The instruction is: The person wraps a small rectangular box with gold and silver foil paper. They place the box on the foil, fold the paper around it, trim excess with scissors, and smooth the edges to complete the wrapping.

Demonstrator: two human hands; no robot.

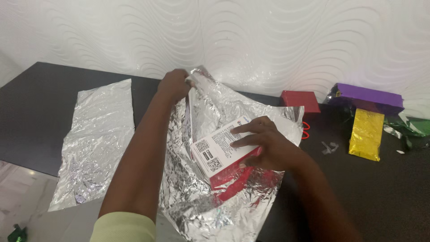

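A white and red box [219, 154] lies tilted on a crinkled sheet of silver foil [210, 201] on the black table [40, 107]. My right hand [264, 143] presses down on top of the box, fingers spread over its white face and thumb at its red side. My left hand [174, 84] pinches the far edge of the same foil and lifts it up off the table, so the sheet stands folded behind the box.
A second silver foil sheet [98, 139] lies flat at the left. At the back right are a dark red box [300, 99], a purple box [369, 96], a gold-wrapped packet [367, 134], green foil [414, 127] and red scissor handles [306, 130]. A white wavy wall stands behind.
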